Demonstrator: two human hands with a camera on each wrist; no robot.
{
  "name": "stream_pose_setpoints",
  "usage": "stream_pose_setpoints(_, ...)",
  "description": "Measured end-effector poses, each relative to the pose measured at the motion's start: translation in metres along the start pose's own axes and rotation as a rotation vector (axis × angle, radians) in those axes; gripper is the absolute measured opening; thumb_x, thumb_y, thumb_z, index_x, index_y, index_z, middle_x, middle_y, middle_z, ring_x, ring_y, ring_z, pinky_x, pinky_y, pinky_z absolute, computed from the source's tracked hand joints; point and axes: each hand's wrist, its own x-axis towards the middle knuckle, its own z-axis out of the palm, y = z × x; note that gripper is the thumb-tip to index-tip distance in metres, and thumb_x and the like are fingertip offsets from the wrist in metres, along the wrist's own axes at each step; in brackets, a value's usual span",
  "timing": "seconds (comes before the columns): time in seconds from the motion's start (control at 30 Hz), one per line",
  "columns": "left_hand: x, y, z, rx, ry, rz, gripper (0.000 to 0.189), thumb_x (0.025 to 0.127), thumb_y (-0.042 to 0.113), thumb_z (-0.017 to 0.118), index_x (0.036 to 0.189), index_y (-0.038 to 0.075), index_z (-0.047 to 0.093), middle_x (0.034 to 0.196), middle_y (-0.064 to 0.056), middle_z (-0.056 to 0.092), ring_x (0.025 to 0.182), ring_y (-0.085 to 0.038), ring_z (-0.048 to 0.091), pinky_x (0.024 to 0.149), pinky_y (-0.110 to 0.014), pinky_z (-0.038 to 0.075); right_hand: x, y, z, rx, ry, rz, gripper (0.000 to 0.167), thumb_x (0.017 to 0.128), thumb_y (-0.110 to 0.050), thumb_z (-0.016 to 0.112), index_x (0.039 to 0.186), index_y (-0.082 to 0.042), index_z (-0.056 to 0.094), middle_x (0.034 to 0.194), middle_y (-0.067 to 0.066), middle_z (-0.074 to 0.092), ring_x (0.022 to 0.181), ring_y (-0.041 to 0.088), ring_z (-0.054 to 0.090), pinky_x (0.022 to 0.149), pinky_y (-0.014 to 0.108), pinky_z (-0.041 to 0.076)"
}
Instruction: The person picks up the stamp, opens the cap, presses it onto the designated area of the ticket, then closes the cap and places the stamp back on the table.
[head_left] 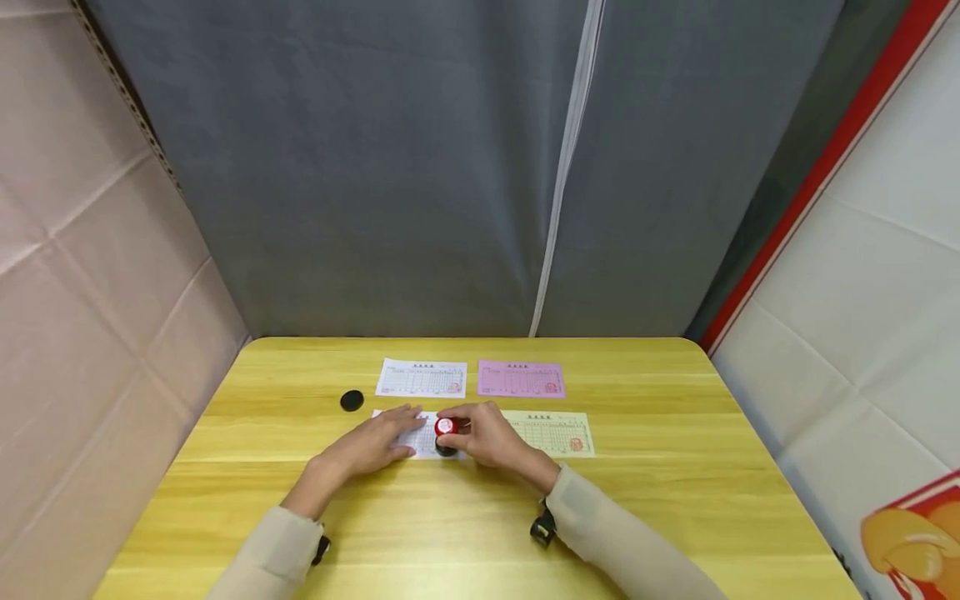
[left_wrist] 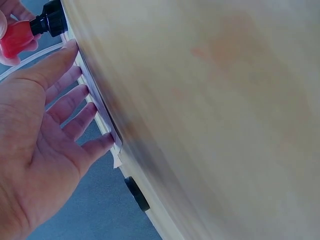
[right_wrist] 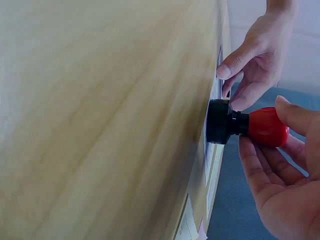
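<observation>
A stamp [right_wrist: 267, 127] with a red handle and a round black base stands upright on a white printed form [head_left: 424, 446]. My right hand [head_left: 487, 433] grips its red handle between thumb and fingers. In the right wrist view the black base [right_wrist: 219, 121] meets the paper, and whatever mark lies under it is hidden. My left hand [head_left: 378, 442] rests on the left part of the same form with straight, spread fingers, as the left wrist view also shows. Those fingertips [left_wrist: 102, 142] touch the sheet and cover some of its print.
Another white form [head_left: 421, 378] and a pink form [head_left: 521, 379] lie behind, each bearing a red mark at lower right. A yellow form [head_left: 551, 434], also marked red, lies right of the stamp. A round black cap [head_left: 352, 401] sits at left. Grey curtain [head_left: 390, 183] hangs beyond the table.
</observation>
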Motion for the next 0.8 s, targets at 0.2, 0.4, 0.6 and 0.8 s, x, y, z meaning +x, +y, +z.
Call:
stream_pose_setpoints(0.2,0.001,0.0,-0.001,-0.001,0.002,0.003,0.054,0.104,0.02,0.071,0.152,0.001,0.056,0.165,-0.019,0.043,0.154,-0.043,0.037,0.123,-0.064,0.033,-0.001,0.006,-0.001,0.031,0.023,0.016,0.04,0.092,-0.013,0.084,0.125,0.006,0.074,0.115,0.017,0.078,0.097,0.022,0.078,0.08,0.018,0.062)
stream_pose_setpoints(0.4,0.003,-0.001,0.001,0.018,0.014,0.004,0.053,0.102,0.021,0.073,0.15,0.003,0.059,0.165,-0.017,0.043,0.157,-0.044,0.031,0.125,-0.064,0.029,-0.003,0.01,-0.009,0.154,0.127,0.126,0.042,0.092,-0.014,0.085,0.128,0.005,0.073,0.114,0.015,0.078,0.097,0.024,0.077,0.082,0.023,0.063)
stream_pose_setpoints(0.6,0.003,0.001,-0.004,0.023,0.066,-0.009,0.056,0.101,0.023,0.075,0.151,0.005,0.058,0.166,-0.018,0.042,0.157,-0.043,0.031,0.127,-0.063,0.027,-0.005,0.01,-0.023,0.323,0.25,0.216,0.037,0.094,-0.01,0.082,0.127,0.005,0.073,0.113,0.019,0.078,0.099,0.025,0.077,0.089,0.033,0.065)
stream_pose_setpoints(0.8,0.001,-0.004,-0.011,0.077,0.175,0.001,0.058,0.097,0.019,0.079,0.15,0.003,0.059,0.163,-0.023,0.045,0.152,-0.045,0.039,0.124,-0.065,0.031,-0.008,0.017,-0.034,0.553,0.298,0.309,0.037,0.097,-0.004,0.077,0.131,0.009,0.069,0.112,0.021,0.076,0.096,0.022,0.077,0.099,0.054,0.059)
